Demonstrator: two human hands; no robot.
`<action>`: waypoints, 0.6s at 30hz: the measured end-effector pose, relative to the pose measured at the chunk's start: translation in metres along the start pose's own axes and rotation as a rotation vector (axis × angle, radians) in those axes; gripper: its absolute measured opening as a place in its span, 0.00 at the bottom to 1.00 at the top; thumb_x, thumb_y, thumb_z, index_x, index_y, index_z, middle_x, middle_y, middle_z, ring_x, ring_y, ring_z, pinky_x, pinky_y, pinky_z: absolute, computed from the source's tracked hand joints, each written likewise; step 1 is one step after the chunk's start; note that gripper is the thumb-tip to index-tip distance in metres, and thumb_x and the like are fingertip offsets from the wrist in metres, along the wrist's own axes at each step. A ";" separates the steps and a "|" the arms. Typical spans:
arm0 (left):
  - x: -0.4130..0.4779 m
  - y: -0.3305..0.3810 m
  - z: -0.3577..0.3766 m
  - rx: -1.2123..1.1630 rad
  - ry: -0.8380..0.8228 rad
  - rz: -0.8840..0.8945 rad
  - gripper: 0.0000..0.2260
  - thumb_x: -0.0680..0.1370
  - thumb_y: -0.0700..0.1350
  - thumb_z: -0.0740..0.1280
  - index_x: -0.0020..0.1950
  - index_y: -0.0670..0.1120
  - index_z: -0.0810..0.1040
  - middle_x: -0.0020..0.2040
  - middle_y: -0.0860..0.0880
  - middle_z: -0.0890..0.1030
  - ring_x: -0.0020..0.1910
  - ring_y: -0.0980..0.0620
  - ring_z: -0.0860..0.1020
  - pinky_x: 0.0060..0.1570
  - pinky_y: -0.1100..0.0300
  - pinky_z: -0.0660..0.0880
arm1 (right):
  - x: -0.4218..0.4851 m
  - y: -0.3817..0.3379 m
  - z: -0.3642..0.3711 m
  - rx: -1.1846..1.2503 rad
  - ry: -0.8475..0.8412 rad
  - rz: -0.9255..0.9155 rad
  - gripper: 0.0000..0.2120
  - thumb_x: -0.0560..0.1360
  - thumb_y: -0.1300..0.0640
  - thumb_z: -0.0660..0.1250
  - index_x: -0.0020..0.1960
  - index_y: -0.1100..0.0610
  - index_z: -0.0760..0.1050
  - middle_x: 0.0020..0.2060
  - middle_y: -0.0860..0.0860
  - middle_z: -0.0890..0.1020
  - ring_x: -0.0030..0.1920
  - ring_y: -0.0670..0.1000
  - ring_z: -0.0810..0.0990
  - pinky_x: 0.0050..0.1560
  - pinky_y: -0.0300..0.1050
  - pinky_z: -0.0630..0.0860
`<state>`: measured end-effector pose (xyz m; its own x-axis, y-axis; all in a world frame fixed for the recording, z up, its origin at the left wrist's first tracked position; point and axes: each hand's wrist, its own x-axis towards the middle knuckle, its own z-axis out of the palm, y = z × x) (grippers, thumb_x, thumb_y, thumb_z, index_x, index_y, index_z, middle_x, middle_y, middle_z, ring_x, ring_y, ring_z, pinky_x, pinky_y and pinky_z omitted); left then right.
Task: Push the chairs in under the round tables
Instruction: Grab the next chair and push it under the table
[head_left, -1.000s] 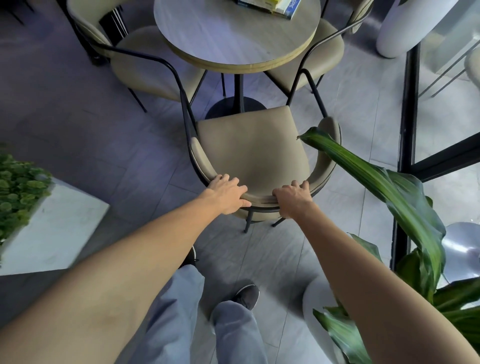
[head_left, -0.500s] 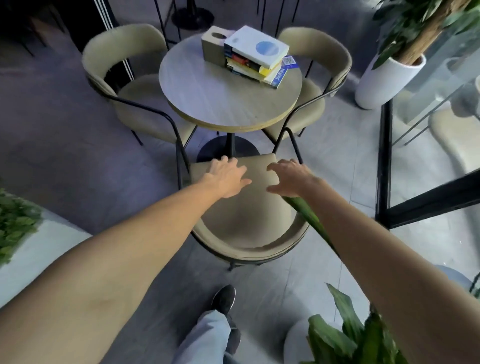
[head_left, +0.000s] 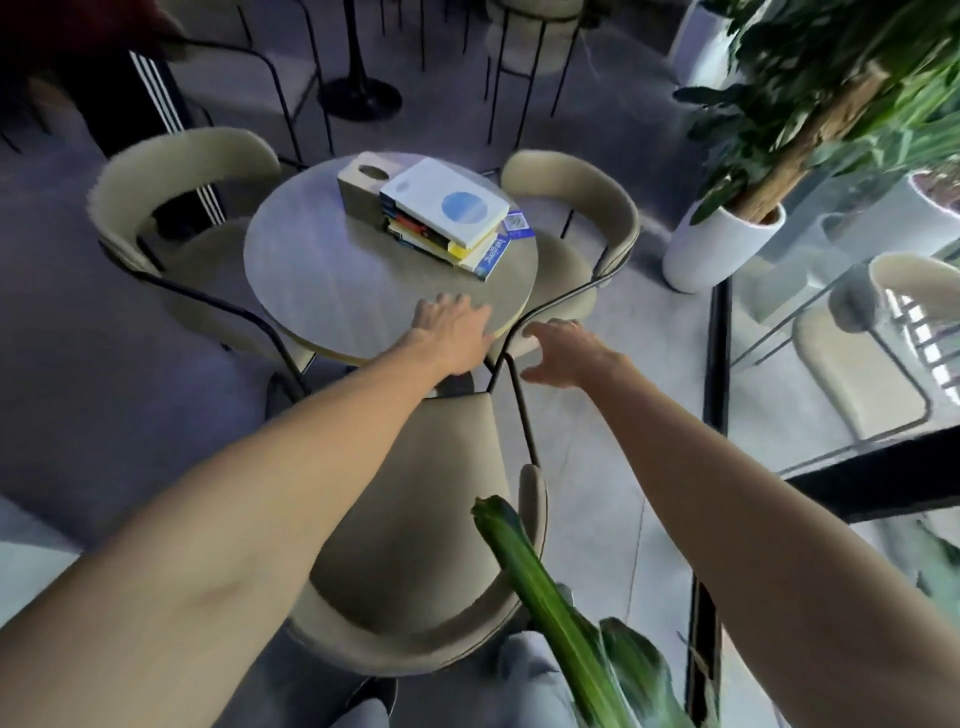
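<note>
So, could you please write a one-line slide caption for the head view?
Both open hands, left hand and right hand, reach over the near beige chair toward the round table stacked with books.

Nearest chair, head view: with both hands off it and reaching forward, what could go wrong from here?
1. The nearest chair seems only partly under the round table; neither the left hand nor the right hand grips it, so it may be left out.
2. A green leaf lies across its backrest and could get crushed or snagged.
3. A hard shove might jolt the book stack.
</note>
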<state>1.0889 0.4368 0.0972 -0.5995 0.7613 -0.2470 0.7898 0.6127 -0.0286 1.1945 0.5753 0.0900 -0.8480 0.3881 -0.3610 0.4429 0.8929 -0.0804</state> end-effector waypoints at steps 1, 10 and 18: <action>0.014 0.008 -0.003 0.004 0.000 -0.013 0.19 0.83 0.56 0.55 0.70 0.49 0.68 0.68 0.41 0.71 0.65 0.40 0.70 0.58 0.45 0.68 | 0.012 0.014 -0.003 -0.014 -0.004 -0.012 0.29 0.73 0.46 0.72 0.71 0.53 0.71 0.64 0.55 0.78 0.66 0.61 0.73 0.63 0.55 0.74; 0.143 0.124 -0.015 -0.063 0.008 -0.151 0.17 0.82 0.56 0.56 0.65 0.48 0.71 0.63 0.41 0.74 0.63 0.39 0.72 0.56 0.47 0.69 | 0.103 0.169 -0.025 -0.081 -0.045 -0.144 0.31 0.71 0.46 0.72 0.72 0.51 0.70 0.67 0.54 0.76 0.68 0.60 0.73 0.65 0.53 0.74; 0.253 0.223 -0.057 -0.069 0.047 -0.133 0.17 0.82 0.55 0.56 0.66 0.47 0.71 0.63 0.41 0.73 0.63 0.40 0.72 0.56 0.48 0.67 | 0.141 0.307 -0.066 -0.106 -0.031 -0.137 0.28 0.73 0.47 0.71 0.71 0.50 0.70 0.65 0.52 0.76 0.66 0.58 0.73 0.63 0.54 0.74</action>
<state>1.1059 0.7784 0.0835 -0.7050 0.6804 -0.2003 0.6931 0.7208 0.0090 1.1920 0.9194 0.0760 -0.8881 0.2549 -0.3825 0.2888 0.9568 -0.0329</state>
